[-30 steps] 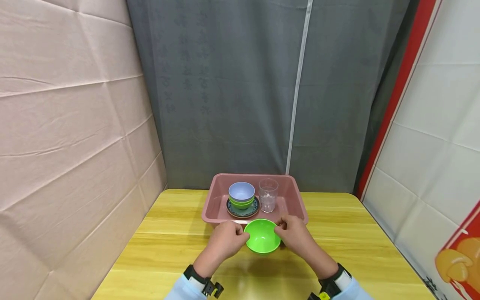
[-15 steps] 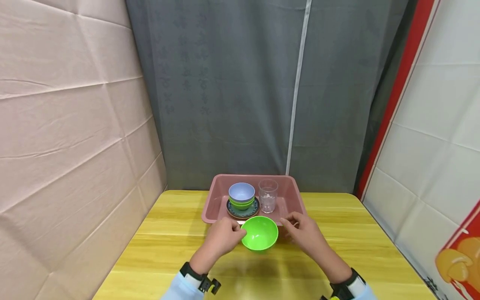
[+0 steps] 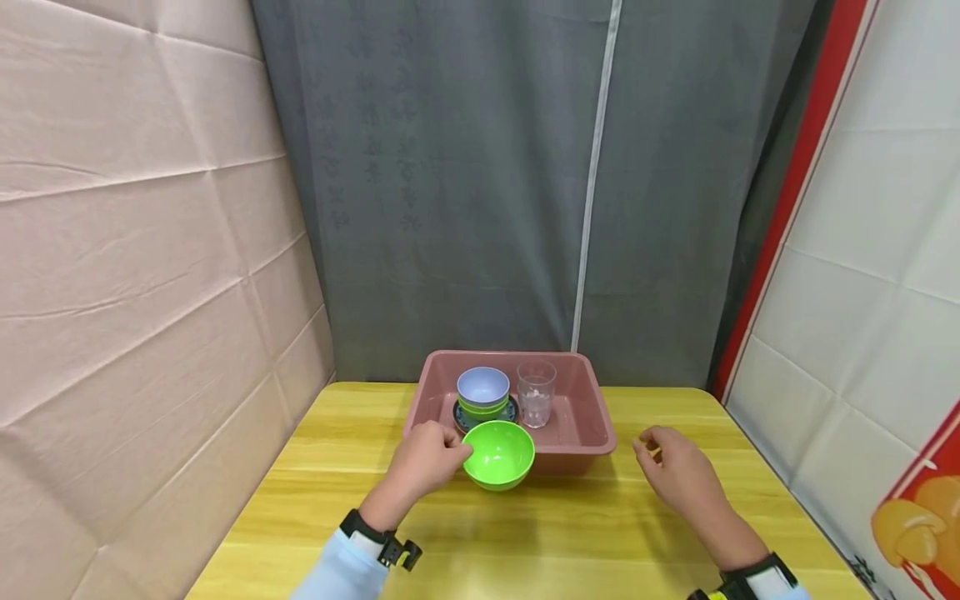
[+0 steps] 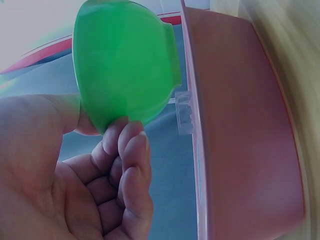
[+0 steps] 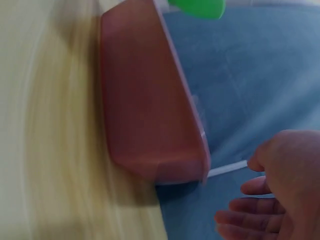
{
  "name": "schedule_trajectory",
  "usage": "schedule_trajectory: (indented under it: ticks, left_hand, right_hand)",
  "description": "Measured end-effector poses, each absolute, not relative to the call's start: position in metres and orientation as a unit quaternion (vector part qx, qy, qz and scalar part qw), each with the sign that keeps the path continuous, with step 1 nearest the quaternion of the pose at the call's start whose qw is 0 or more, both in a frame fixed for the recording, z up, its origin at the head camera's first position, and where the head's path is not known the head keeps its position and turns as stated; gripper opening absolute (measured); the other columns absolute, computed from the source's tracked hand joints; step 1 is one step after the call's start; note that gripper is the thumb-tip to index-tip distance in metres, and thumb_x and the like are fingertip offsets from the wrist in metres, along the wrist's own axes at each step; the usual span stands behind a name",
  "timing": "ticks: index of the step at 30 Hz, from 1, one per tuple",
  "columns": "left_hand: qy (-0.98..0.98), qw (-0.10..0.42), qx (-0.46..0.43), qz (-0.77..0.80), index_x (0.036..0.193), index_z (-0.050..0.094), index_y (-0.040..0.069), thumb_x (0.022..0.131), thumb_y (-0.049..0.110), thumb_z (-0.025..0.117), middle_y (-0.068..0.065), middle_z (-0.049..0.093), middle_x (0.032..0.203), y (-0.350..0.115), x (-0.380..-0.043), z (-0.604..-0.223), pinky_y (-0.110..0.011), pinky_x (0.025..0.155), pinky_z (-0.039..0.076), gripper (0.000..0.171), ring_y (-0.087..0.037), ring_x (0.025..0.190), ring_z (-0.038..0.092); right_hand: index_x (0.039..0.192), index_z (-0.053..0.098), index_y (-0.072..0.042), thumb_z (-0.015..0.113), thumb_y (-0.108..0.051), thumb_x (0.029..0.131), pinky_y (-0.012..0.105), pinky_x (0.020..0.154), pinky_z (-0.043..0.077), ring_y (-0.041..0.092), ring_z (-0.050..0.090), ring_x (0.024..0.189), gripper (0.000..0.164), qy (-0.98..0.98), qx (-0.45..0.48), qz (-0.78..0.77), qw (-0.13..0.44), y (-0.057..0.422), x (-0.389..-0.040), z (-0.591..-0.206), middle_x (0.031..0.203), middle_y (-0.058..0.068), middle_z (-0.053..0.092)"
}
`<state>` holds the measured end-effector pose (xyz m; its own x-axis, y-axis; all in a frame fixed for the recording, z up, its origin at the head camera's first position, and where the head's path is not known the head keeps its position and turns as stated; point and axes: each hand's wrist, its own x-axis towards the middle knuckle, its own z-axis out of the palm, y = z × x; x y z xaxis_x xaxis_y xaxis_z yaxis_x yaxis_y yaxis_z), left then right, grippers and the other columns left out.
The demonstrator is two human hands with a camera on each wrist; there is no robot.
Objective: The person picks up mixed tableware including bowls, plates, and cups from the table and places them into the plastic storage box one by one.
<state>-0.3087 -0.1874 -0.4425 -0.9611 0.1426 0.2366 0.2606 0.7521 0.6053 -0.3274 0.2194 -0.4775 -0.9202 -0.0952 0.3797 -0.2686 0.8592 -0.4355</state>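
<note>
A bright green bowl [image 3: 498, 455] hangs above the table in front of the pink basin, its inside facing me. My left hand [image 3: 426, 458] pinches its left rim between thumb and fingers; the left wrist view shows the thumb on one side of the bowl [image 4: 125, 60] and fingertips on the other. Off to the right of the basin, my right hand [image 3: 678, 468] is in the air with loosely bent fingers, holding nothing. In the basin a blue bowl [image 3: 483, 385] sits on green bowls [image 3: 483, 410], stacked on a dark patterned plate [image 3: 459, 417], partly hidden by the held bowl.
The pink basin [image 3: 573, 454] stands at the back of the wooden table [image 3: 360, 433]. A clear glass [image 3: 536, 393] is upright inside it, right of the stack. Behind the table hangs a grey curtain [image 3: 465, 208]; pale walls close off both sides.
My right hand has let go of the green bowl's right rim and moved away to the right. My left hand has carried the bowl a little to the left and upward in view.
</note>
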Motion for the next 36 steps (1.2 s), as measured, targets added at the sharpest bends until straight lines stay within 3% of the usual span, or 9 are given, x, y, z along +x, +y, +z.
schedule_trajectory:
  ticks: [8,12,17,22,25,36]
  left_hand:
    - [-0.932,0.075,-0.087,-0.343,0.055,0.051,0.016,0.1,0.027,0.072,0.008,0.038,0.052,-0.192,-0.326,-0.435,-0.029,0.05,0.029,0.051,-0.014,0.049,0.043]
    - [-0.935,0.08,-0.074,-0.337,0.055,0.055,0.016,0.1,0.028,0.072,0.007,0.046,0.052,-0.194,-0.34,-0.432,-0.03,0.051,0.032,0.049,-0.014,0.051,0.053]
    - [-0.938,0.078,-0.062,-0.331,0.057,0.055,0.015,0.101,0.028,0.071,0.005,0.049,0.054,-0.193,-0.362,-0.429,-0.03,0.052,0.034,0.048,-0.015,0.054,0.06]
    - [-0.945,0.067,-0.043,-0.318,0.056,0.051,0.015,0.103,0.032,0.07,0.004,0.041,0.053,-0.193,-0.385,-0.423,-0.029,0.048,0.026,0.053,-0.017,0.047,0.043]
    - [-0.951,0.069,-0.037,-0.299,0.056,0.051,0.015,0.105,0.036,0.069,0.004,0.04,0.053,-0.194,-0.399,-0.418,-0.029,0.048,0.027,0.056,-0.016,0.046,0.041]
    - [-0.964,0.057,-0.006,-0.261,0.06,0.066,0.014,0.106,0.033,0.061,0.0,0.064,0.061,-0.2,-0.457,-0.417,-0.032,0.05,0.035,0.05,-0.019,0.054,0.054]
  right_hand:
    - [0.129,0.07,0.005,0.077,-0.023,0.103,0.068,0.101,0.054,0.049,0.068,0.121,0.039,-0.97,0.11,0.174,0.127,0.229,-0.333,-0.502,0.129,0.027,0.069]
    - [0.133,0.069,0.005,0.078,-0.025,0.102,0.069,0.105,0.052,0.05,0.066,0.125,0.044,-0.972,0.123,0.156,0.129,0.232,-0.334,-0.511,0.132,0.027,0.068]
    - [0.137,0.068,0.006,0.079,-0.025,0.101,0.069,0.106,0.051,0.051,0.065,0.126,0.049,-0.971,0.136,0.145,0.13,0.234,-0.334,-0.516,0.136,0.029,0.068]
    - [0.138,0.068,0.007,0.08,-0.026,0.102,0.069,0.106,0.052,0.052,0.065,0.126,0.05,-0.973,0.141,0.141,0.119,0.234,-0.332,-0.519,0.136,0.03,0.068]
    - [0.138,0.068,0.006,0.08,-0.026,0.101,0.068,0.105,0.052,0.052,0.065,0.125,0.05,-0.973,0.142,0.14,0.114,0.235,-0.332,-0.521,0.135,0.029,0.068]
    - [0.139,0.066,0.006,0.079,-0.029,0.103,0.067,0.103,0.053,0.051,0.066,0.124,0.052,-0.978,0.123,0.135,0.098,0.232,-0.33,-0.524,0.135,0.029,0.067]
